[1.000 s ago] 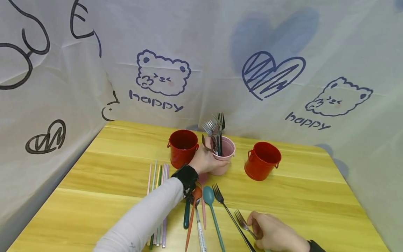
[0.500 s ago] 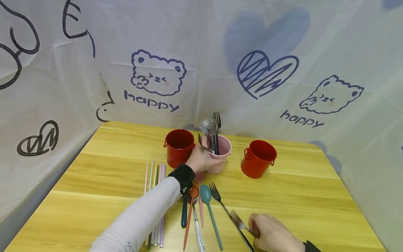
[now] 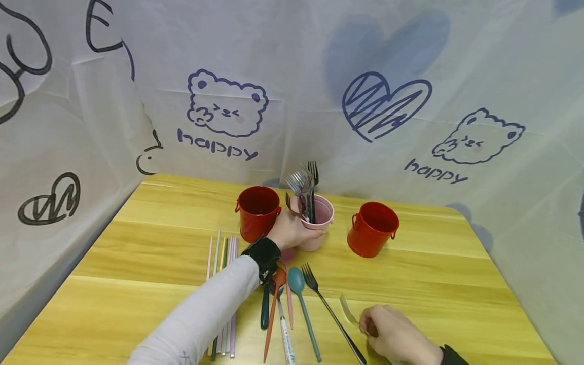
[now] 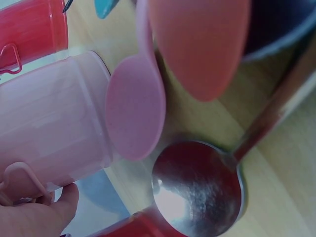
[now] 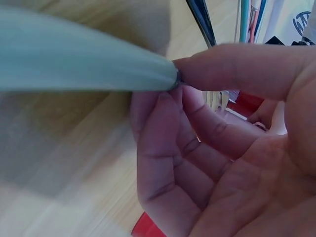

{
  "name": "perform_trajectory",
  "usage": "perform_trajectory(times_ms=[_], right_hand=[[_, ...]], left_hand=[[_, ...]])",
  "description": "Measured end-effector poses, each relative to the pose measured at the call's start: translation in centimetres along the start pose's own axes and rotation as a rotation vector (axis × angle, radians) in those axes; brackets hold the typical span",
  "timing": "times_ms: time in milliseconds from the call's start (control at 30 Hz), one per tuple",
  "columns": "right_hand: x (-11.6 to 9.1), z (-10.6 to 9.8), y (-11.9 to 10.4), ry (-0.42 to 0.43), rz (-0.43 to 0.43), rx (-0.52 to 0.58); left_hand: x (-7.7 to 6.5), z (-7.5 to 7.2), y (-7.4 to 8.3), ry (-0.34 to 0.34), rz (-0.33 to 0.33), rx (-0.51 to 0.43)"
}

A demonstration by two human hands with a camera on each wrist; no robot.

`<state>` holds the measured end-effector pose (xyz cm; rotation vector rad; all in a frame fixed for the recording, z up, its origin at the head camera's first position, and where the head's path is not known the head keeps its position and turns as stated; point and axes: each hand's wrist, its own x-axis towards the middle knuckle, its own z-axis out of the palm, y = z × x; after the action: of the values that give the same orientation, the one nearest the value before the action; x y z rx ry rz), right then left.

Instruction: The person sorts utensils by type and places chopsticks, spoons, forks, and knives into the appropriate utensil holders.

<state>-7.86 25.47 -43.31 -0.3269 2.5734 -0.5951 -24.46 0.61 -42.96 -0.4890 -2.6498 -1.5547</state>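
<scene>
My left hand grips the small pink bucket from its left side, the thumb across the front. Several forks stand in it, tines up, leaning left. In the left wrist view, fingertips of this hand show beside the bucket's handle loop. Low on the right, my right hand pinches a fork near its neck, tines pointing away. The right wrist view shows its pale green handle meeting the thumb and fingertips. A dark fork lies on the table to the left.
Red buckets stand left and right of the pink one. In front lie an orange spoon, a teal spoon, a pink spoon and a metal spoon. Several coloured sticks lie left, partly under the left arm.
The fork in my right hand has turned, its tines now seen nearly edge-on and clear of the dark fork in the head view. My left hand stays on the pink bucket. The view shifted slightly.
</scene>
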Motion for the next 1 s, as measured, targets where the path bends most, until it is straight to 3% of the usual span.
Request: perform_trajectory(times_ms=[400, 733, 1000], right_hand=[[1.0, -0.9, 0.0, 0.086, -0.161, 0.053], [2.5, -3.1, -1.5, 0.249, -0.278, 0.010], [4.2, -4.2, -3.2, 0.439, -0.273, -0.065]], left_hand=[[0.2, -0.1, 0.1, 0.001, -0.026, 0.012], [0.3, 0.1, 0.1, -0.007, -0.030, 0.024], [0.1, 0.1, -0.2, 0.001, 0.006, 0.018]])
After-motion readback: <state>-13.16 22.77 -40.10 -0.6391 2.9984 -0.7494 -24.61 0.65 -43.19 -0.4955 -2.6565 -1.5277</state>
